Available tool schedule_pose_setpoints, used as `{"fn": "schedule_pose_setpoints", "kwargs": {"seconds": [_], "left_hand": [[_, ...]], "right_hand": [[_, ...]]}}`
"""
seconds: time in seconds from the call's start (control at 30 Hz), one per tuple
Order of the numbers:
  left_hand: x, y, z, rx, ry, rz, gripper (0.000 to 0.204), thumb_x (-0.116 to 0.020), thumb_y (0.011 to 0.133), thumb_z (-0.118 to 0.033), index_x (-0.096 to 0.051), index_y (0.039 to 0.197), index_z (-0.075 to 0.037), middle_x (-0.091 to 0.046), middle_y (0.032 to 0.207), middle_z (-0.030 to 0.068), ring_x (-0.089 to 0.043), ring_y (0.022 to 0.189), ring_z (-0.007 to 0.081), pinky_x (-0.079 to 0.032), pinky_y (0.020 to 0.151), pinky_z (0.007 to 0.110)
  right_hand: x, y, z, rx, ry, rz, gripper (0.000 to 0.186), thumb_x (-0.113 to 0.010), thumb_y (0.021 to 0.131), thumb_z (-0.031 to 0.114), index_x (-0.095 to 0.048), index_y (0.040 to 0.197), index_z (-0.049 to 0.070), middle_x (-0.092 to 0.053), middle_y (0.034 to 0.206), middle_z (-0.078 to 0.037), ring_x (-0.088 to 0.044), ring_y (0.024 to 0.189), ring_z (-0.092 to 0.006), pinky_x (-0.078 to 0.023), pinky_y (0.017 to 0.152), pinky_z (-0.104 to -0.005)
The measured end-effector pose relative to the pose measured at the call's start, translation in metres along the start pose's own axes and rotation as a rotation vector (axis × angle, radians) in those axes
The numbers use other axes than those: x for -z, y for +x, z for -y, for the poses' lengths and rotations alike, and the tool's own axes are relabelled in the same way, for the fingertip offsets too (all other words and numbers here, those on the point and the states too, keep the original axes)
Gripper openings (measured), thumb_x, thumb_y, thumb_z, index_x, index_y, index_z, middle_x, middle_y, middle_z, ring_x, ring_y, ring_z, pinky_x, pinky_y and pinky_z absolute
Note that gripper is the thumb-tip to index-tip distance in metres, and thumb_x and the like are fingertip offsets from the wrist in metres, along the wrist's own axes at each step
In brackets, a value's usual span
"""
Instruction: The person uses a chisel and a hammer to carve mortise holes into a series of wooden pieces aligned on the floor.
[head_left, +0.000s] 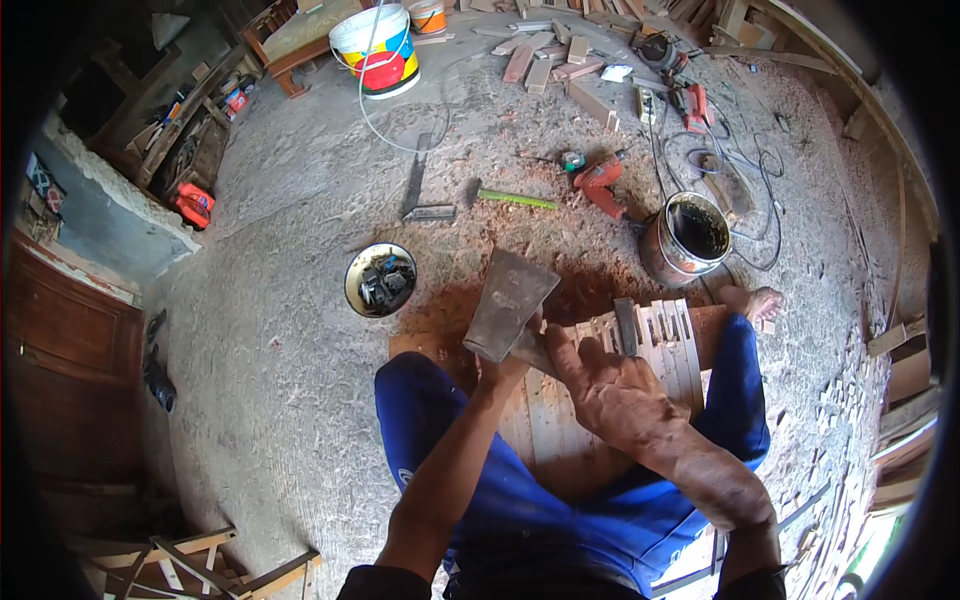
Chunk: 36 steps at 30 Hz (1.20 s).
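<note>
A worn wooden mallet [512,305] with a broad, tapered head is tilted up in front of me. My left hand [508,368] is closed about it just below the head, its fingers partly hidden behind the wood. Curled over the mallet's handle is my right hand [625,395], the back of it toward me. Beyond its knuckles a dark flat bar [626,325], perhaps a chisel, lies over a row of pale wooden slats [680,345] with slots cut near their ends. The slats rest between my legs.
Left of the slats stands a bowl of metal bits [380,280]. Ahead lie a try square [418,190], a green-handled hammer [515,199] and a red power drill [600,185]. A dirty bucket [685,240] stands at right, near cables; wood offcuts [545,60] lie farther off.
</note>
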<state>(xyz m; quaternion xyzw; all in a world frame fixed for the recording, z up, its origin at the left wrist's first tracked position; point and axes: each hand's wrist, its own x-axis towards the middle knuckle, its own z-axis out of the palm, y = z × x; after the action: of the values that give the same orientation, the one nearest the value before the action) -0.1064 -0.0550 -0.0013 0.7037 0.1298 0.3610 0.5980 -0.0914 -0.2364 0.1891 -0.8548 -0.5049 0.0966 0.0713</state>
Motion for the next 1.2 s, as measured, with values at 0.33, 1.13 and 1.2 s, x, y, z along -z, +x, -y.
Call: {"fn": "schedule_pose_setpoints", "kwargs": {"seconds": [0.33,1.13,1.2], "left_hand": [[-0.019,0.12,0.027,0.437,-0.037,-0.062,0.008,-0.072,0.083,-0.008,-0.066,0.08,-0.004,-0.066,0.072,0.004,-0.056,0.051,0.0113,-0.039,0.041,0.03],[-0.028,0.145,0.107,0.775,0.056,-0.049,0.017,-0.066,0.082,-0.002,-0.055,0.069,-0.004,-0.054,0.061,0.0094,-0.051,0.045,0.0211,-0.035,0.038,0.039],[-0.032,0.146,0.095,0.887,0.063,-0.047,0.019,-0.064,0.083,-0.001,-0.054,0.067,-0.004,-0.052,0.059,0.011,-0.05,0.044,0.0213,-0.036,0.037,0.04]], "right_hand": [[0.07,0.099,-0.033,0.102,0.108,-0.172,0.045,-0.059,0.083,0.006,-0.043,0.125,0.0,-0.066,0.084,-0.025,-0.067,0.071,-0.0429,-0.055,0.06,-0.0484],[-0.036,0.057,-0.07,-0.142,0.634,-0.236,0.054,-0.068,0.087,0.019,-0.045,0.132,-0.002,-0.066,0.08,-0.021,-0.066,0.066,-0.0364,-0.052,0.061,-0.0432],[-0.052,0.031,-0.06,-0.331,0.79,-0.183,0.055,-0.07,0.087,0.02,-0.047,0.134,0.001,-0.067,0.078,-0.019,-0.067,0.068,-0.0319,-0.052,0.062,-0.0421]]}}
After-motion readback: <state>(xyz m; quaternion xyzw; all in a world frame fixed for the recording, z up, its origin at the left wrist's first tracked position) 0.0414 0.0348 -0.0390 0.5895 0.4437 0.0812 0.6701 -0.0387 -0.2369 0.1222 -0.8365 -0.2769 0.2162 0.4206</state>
